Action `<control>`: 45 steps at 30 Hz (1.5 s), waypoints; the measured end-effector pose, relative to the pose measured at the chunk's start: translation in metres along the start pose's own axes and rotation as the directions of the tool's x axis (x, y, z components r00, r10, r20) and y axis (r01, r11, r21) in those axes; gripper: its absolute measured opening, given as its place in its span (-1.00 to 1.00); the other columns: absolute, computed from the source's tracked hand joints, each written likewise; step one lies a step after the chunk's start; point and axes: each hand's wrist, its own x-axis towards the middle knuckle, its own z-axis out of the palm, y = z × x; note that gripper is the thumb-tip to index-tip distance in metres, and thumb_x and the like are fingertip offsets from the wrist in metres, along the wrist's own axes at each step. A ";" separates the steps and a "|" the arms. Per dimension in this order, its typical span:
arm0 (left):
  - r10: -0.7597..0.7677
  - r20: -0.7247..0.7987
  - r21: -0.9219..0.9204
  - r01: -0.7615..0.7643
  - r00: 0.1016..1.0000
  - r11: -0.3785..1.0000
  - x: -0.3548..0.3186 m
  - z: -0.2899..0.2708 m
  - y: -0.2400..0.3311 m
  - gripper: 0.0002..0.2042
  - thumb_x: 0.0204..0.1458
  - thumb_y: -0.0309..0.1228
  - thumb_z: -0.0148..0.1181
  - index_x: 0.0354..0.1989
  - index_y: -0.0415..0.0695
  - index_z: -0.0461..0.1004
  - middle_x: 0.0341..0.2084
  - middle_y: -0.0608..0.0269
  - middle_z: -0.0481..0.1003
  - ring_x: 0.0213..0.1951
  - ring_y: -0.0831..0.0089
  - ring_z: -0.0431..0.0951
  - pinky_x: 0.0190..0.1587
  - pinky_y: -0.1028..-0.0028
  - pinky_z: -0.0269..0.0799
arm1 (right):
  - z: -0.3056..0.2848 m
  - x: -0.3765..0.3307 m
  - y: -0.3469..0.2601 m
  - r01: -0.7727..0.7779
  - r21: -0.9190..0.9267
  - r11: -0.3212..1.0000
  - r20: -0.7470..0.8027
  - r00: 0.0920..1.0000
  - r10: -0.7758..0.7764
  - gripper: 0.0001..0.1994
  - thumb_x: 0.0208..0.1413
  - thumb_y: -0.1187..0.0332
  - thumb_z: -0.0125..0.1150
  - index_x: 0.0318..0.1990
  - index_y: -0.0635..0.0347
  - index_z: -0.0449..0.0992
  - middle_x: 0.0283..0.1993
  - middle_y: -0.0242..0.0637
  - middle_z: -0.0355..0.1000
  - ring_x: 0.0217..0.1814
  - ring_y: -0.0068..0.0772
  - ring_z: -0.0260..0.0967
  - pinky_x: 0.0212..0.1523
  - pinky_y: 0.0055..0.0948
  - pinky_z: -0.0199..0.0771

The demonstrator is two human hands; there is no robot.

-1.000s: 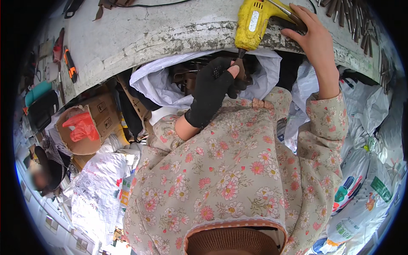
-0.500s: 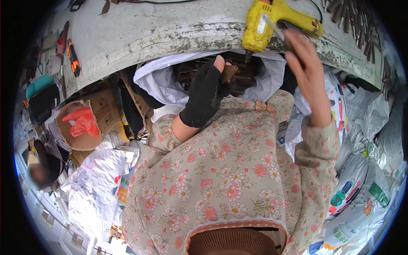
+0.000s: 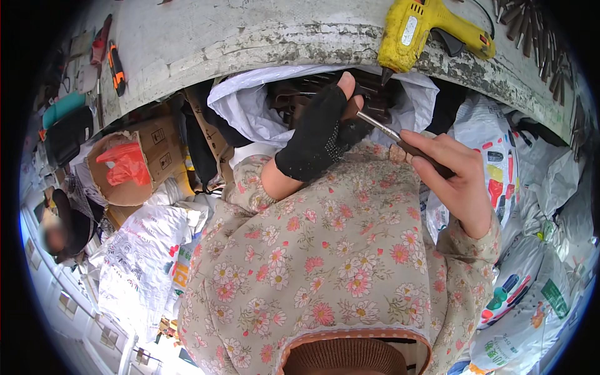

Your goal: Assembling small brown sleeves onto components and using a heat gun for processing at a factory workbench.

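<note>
My left hand point(image 3: 317, 134), in a black fingerless glove, is closed around a small brown piece point(image 3: 352, 110) that is mostly hidden. The thumb points up, over an open white bag point(image 3: 240, 112) holding several dark brown pieces point(image 3: 306, 87). My bare right hand point(image 3: 455, 178) grips the dark brown handle of a slim metal-shafted tool point(image 3: 382, 128). Its shaft points up and left, with the tip right beside the piece in my left hand; contact I cannot tell. A yellow glue gun point(image 3: 400, 40) lies on the worktable point(image 3: 250, 44), nozzle jutting over the edge above the bag.
Several similar dark-handled metal rods point(image 3: 540, 37) lie at the table's far right. An orange-and-black utility knife point(image 3: 116, 69) is at the left. A cardboard box point(image 3: 159, 150) with a red bag stands left of me; stuffed plastic bags point(image 3: 525, 275) crowd my right side.
My right hand has come down from beside the glue gun, and the metal-shafted tool now shows clearly in it, tip near my left hand. My left hand stays over the bag.
</note>
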 end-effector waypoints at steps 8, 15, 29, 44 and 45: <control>0.292 0.060 0.370 -0.293 0.955 0.882 -0.019 0.002 0.007 -0.74 0.08 -0.27 0.00 -0.49 -0.22 0.42 -0.67 0.38 0.37 -0.56 0.69 0.31 -0.52 0.62 0.19 | -0.001 0.009 -0.017 0.103 -0.206 0.973 0.051 0.994 -0.095 -0.67 -0.15 0.56 0.17 -0.13 0.13 0.49 -0.60 -0.27 0.26 -0.59 -0.34 0.23 -0.56 -0.42 0.24; 0.273 0.200 0.500 -0.338 0.941 0.797 -0.006 -0.015 0.001 -0.83 0.02 -0.33 0.07 -0.45 -0.18 0.42 -0.60 0.37 0.38 -0.53 0.64 0.34 -0.48 0.61 0.23 | 0.015 0.016 0.006 0.017 -0.093 0.996 0.049 0.999 -0.013 -0.69 -0.12 0.53 0.17 -0.14 0.12 0.49 -0.59 -0.23 0.30 -0.55 -0.30 0.27 -0.54 -0.43 0.27; 0.478 0.788 0.616 -0.482 0.389 -0.623 0.019 -0.014 0.091 -0.84 -0.26 -0.32 0.24 -0.42 0.18 0.52 -0.39 0.43 0.45 -0.44 0.38 0.45 -0.46 0.40 0.36 | 0.111 0.047 0.097 0.320 -0.354 0.879 0.018 0.942 -0.335 -0.58 -0.23 0.51 0.16 -0.09 0.01 0.46 -0.19 -0.33 0.31 -0.17 -0.31 0.22 -0.22 -0.39 0.24; 0.580 0.751 0.660 -0.377 0.315 -0.650 0.140 0.030 0.167 -0.77 -0.02 -0.31 0.07 -0.17 0.02 0.47 -0.39 0.17 0.48 -0.36 0.27 0.49 -0.31 0.33 0.38 | -0.028 0.045 0.042 0.223 -0.168 0.960 -0.249 0.933 -0.260 -0.79 -0.07 0.41 0.17 -0.22 0.11 0.51 -0.44 -0.26 0.43 -0.45 -0.37 0.37 -0.41 -0.45 0.36; 0.596 0.700 0.705 -0.510 0.393 -0.493 0.122 0.023 0.160 -0.76 -0.02 -0.34 0.07 -0.15 -0.02 0.46 -0.39 0.18 0.50 -0.38 0.29 0.50 -0.31 0.38 0.39 | -0.049 0.053 0.049 0.172 -0.203 0.964 -0.384 0.892 -0.240 -0.80 -0.05 0.40 0.16 -0.22 0.12 0.52 -0.44 -0.25 0.45 -0.46 -0.42 0.38 -0.43 -0.47 0.35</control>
